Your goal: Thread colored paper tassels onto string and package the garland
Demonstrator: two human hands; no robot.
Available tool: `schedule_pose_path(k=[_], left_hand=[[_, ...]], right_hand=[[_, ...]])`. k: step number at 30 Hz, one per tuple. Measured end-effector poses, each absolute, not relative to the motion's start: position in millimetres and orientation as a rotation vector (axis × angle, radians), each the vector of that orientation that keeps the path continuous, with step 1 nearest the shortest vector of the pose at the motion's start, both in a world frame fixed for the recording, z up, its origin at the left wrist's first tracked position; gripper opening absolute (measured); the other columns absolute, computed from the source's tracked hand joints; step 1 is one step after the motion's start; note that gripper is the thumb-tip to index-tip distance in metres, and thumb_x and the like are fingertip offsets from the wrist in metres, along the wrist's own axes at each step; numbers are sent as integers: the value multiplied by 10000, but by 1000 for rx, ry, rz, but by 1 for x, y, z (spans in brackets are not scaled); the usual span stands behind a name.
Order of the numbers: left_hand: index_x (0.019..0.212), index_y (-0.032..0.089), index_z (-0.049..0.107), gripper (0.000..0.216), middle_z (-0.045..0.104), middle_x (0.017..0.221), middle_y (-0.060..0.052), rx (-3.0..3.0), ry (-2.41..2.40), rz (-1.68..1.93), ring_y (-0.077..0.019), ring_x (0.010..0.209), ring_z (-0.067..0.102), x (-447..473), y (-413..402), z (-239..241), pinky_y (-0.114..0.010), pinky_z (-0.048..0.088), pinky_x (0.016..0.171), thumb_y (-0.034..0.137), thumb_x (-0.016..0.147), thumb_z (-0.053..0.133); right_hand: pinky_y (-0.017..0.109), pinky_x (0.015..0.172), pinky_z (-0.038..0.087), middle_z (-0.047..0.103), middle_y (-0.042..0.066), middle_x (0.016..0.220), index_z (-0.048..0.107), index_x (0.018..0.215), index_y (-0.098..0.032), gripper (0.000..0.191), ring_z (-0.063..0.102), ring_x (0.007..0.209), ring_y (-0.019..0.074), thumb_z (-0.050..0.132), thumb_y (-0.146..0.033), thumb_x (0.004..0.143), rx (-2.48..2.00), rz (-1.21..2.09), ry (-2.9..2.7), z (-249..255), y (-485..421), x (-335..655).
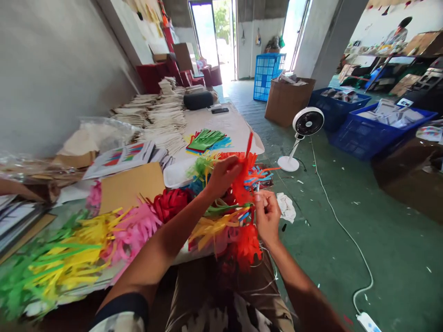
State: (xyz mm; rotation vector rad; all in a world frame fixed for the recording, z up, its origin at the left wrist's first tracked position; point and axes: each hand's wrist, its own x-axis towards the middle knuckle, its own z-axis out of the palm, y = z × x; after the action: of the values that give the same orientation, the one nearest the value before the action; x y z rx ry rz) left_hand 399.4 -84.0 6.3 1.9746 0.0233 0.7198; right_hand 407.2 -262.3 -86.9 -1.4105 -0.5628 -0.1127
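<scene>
Fringed red tissue paper [239, 186] hangs from my left hand [224, 175], whose fingers are closed on it. One red strip sticks up above that hand. Just right of it and lower, my right hand [268, 214] is closed in a pinch; what lies between its thumb and finger is too small to make out. Below the hands, a red tassel [248, 246] hangs over my lap beside yellow fringe [207, 228]. Green strips and blue strips [258, 175] show around the hands.
Pink fringe [136, 226], yellow and green tassels lie along the table's near left. Cut paper sheets [207, 139], a phone [220, 110] and stacked cream material [162, 115] lie farther back. A white fan [308, 122] and blue crates [387, 120] stand on the floor at right.
</scene>
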Motion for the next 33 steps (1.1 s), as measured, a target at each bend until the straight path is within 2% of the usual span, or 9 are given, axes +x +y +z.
schedule_pose_path(k=[2, 6, 9, 11, 14, 16, 22, 28, 33], left_hand=[[674, 191, 463, 274, 392, 637, 54, 2110, 19, 697, -107, 620, 360, 386, -89, 3, -259, 297, 602, 264, 925, 544], [689, 190, 497, 236, 460, 671, 40, 2267, -91, 669, -120, 665, 405, 369, -94, -5, -260, 346, 650, 242, 918, 525], [762, 183, 612, 207, 597, 746, 4, 2264, -152, 576, -141, 721, 521, 364, -93, -7, -267, 429, 700, 274, 931, 536], [851, 183, 686, 159, 699, 879, -34, 2230, -164, 589, -168, 816, 612, 362, -91, -5, -287, 485, 775, 295, 916, 595], [1031, 206, 746, 181, 754, 1044, -56, 2115, -123, 690, -191, 937, 683, 358, -90, 3, -307, 522, 871, 321, 910, 675], [1034, 216, 763, 175, 764, 1013, -41, 2034, -104, 753, -180, 927, 694, 357, -91, 8, -301, 527, 884, 331, 913, 708], [810, 187, 787, 198, 780, 851, -34, 1857, 14, 782, -171, 811, 689, 356, -97, 13, -299, 547, 804, 380, 841, 812], [772, 177, 758, 242, 716, 756, -7, 1571, 78, 701, -122, 685, 607, 356, -102, 5, -263, 527, 674, 387, 762, 877], [814, 180, 703, 319, 685, 819, 10, 1511, 97, 700, -107, 734, 612, 357, -104, 0, -239, 516, 710, 415, 735, 903]], right_hand=[[258, 548, 295, 410, -67, 674, 671, 1087, -231, 237, 362, 580, 120, 642, -445, 988, -1344, -28, -487, -73, -255, 413], [251, 511, 257, 426, -67, 650, 701, 1223, -212, 415, 325, 538, 108, 684, -515, 940, -1272, 109, -463, -54, -245, 425], [253, 525, 292, 489, -47, 643, 761, 1144, -192, 409, 350, 543, 108, 694, -530, 924, -1315, 94, -487, -49, -241, 428], [258, 549, 326, 555, -28, 663, 789, 1078, -191, 380, 388, 562, 113, 706, -524, 916, -1353, 57, -510, -50, -240, 428], [267, 593, 373, 614, -12, 697, 798, 1045, -195, 359, 450, 600, 129, 707, -516, 914, -1386, 37, -551, -54, -238, 426], [269, 595, 373, 616, -15, 694, 803, 1047, -200, 357, 453, 601, 132, 702, -515, 915, -1428, 47, -591, -56, -237, 424], [277, 624, 402, 660, -7, 743, 816, 1019, -213, 323, 486, 635, 138, 705, -499, 918, -1432, 55, -619, -59, -233, 420], [286, 662, 444, 687, -5, 769, 800, 1045, -199, 340, 538, 646, 136, 735, -500, 901, -1323, 134, -524, -60, -232, 417], [273, 633, 436, 637, -22, 718, 792, 1027, -206, 346, 538, 642, 135, 741, -516, 883, -1235, 173, -453, -60, -225, 414]])
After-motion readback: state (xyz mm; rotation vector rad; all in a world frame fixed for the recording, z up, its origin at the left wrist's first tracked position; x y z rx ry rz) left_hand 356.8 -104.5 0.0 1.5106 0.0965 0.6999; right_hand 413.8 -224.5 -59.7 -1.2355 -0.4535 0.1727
